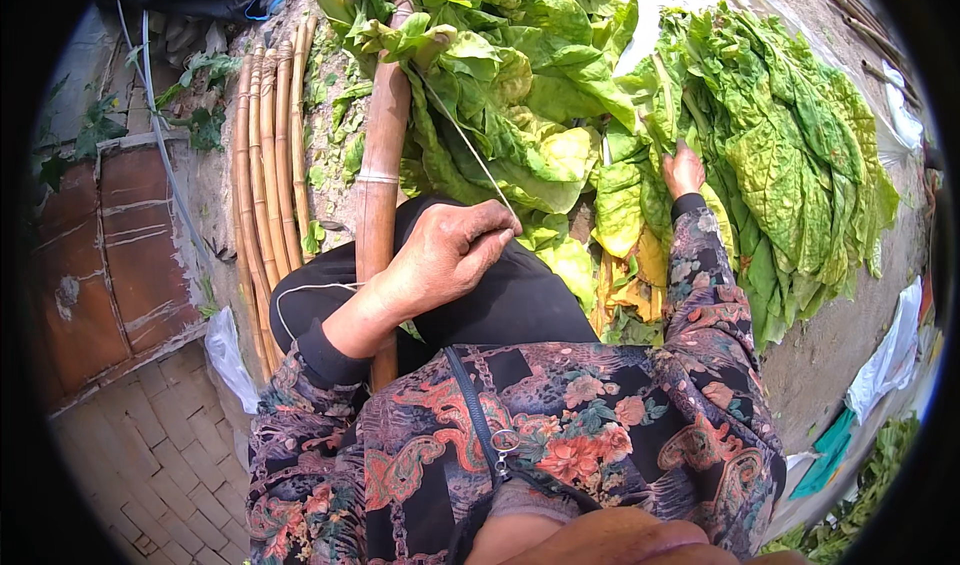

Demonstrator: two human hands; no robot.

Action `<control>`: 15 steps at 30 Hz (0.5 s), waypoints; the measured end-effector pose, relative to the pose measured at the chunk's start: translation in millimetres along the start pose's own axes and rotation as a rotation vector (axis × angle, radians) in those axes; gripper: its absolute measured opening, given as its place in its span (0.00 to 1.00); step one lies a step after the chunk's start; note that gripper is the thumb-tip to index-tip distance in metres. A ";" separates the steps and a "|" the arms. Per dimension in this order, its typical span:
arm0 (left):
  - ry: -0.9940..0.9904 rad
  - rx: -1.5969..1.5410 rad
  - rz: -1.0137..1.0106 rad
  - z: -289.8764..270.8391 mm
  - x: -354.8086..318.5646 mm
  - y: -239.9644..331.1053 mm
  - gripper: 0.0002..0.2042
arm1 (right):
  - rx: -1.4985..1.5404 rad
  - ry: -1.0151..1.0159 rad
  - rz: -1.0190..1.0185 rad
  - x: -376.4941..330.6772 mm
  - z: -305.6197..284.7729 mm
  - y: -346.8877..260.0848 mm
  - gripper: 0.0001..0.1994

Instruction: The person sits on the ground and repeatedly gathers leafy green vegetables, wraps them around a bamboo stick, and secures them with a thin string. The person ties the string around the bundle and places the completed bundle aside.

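While my left hand [440, 255] pinches the thin string [465, 145] taut beside the bamboo pole [380, 165], my right hand [684, 169] presses fingers together onto the soft, tearable green leaves [780, 155], best gripped by their stiffer stems.

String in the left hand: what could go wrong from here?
The thin string is pinched in the left hand and runs taut to the leaves on the pole; it could slip or snap. The right hand reaches into the leaf pile, where leaves may tear.
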State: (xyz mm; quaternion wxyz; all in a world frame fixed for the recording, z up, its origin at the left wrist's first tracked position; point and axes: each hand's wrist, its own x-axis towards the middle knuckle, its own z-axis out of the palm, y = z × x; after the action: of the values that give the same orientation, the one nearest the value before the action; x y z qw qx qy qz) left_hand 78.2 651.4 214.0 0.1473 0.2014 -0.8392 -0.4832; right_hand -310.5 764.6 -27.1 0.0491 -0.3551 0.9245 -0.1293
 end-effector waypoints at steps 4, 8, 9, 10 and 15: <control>-0.088 -0.192 -0.075 -10.9 -2.0 8.5 0.16 | 0.455 0.155 -0.486 -104.3 -49.1 -47.5 0.17; 0.005 -0.160 0.033 -14.4 2.8 -5.0 0.34 | 0.712 -0.284 -0.586 -177.2 -133.3 -119.2 0.16; 0.028 -0.198 0.086 -10.0 7.9 5.0 0.31 | 0.732 -0.341 -0.651 -185.6 -141.8 -127.7 0.16; 0.118 -0.289 0.143 2.0 13.7 8.3 0.25 | 0.740 -0.395 -0.715 -192.4 -145.7 -133.7 0.17; 0.307 -0.120 0.242 -9.0 34.6 -5.3 0.09 | 0.830 -0.188 -0.616 -215.7 -109.2 -142.2 0.40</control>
State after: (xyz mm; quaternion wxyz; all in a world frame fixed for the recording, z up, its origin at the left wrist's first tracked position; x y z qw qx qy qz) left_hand 53.0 625.6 215.6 0.3421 0.1614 -0.7946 -0.4750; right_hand -78.6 829.8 116.7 0.2280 -0.5714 0.6398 -0.4606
